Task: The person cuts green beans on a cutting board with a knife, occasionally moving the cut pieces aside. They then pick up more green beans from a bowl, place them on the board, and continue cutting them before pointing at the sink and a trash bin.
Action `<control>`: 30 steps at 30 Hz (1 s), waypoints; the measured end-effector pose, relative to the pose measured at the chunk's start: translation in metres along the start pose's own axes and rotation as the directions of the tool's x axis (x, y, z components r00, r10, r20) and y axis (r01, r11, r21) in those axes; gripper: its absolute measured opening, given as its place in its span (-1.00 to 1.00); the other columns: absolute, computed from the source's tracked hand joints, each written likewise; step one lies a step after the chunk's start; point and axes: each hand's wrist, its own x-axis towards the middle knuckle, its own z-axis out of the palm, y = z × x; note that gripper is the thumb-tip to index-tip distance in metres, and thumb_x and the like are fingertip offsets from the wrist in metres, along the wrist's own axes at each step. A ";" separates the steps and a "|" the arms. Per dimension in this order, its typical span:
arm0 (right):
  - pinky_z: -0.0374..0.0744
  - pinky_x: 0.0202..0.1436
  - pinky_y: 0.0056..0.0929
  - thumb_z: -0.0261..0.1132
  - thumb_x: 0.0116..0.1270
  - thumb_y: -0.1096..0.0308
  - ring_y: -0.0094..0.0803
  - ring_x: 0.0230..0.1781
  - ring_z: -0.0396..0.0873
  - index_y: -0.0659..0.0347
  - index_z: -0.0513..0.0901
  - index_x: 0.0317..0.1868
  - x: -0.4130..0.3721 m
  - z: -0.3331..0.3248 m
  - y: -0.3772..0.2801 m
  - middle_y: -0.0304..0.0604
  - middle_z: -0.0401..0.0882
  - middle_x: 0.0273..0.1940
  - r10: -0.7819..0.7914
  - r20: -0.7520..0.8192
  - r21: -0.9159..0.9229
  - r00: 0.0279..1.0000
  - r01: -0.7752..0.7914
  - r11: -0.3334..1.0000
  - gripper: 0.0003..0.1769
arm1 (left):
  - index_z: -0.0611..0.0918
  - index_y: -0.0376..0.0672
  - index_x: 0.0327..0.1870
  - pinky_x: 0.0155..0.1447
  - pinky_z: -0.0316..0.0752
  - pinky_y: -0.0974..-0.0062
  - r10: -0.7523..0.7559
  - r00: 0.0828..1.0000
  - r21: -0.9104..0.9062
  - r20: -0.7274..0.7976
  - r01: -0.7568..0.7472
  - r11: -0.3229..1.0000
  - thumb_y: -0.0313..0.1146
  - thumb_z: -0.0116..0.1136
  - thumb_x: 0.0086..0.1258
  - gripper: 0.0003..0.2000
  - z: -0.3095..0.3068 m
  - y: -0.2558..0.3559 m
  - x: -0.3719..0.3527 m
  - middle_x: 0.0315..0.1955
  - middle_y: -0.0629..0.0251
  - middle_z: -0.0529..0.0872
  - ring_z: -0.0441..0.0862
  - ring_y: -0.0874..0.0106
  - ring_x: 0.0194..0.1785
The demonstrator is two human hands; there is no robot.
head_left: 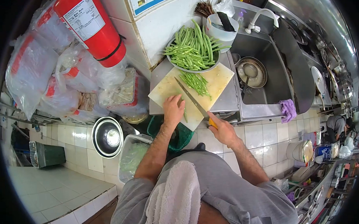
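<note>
My right hand [224, 132] is wrapped around the orange handle of a kitchen knife [191, 97]. Its long blade points up and left across a worn cutting board [163, 91]. My left hand [174, 111] rests on the board, left of the blade, with its fingers curled at a green bean [185, 115]; part of that bean is hidden under the fingers. Sliced green beans [195, 83] lie in a pile on the board beyond the knife. Behind them, a metal bowl [194, 71] holds whole beans [202, 36] and cut ones [189, 58].
A steel sink [262, 103] with a pan [259, 71] and ladle lies to the right, a purple cloth [288, 110] on its edge. A white bucket [220, 29] stands behind. Below left are a lined bin [126, 165] and metal bowls [108, 137]; a fire extinguisher [91, 28] hangs above bagged containers.
</note>
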 end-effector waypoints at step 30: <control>0.55 -0.10 0.02 0.08 0.36 0.38 0.12 -0.24 0.58 -0.09 -0.02 0.50 -0.016 0.017 -0.040 0.19 0.52 -0.17 0.101 0.086 -0.056 0.991 -0.097 0.994 -0.25 | 0.50 -0.39 0.14 -0.06 0.54 0.33 -0.080 0.949 -0.090 0.306 0.112 0.990 -0.54 0.19 0.13 -0.53 -0.009 -0.002 0.028 -0.31 0.05 0.70 0.67 0.18 -0.21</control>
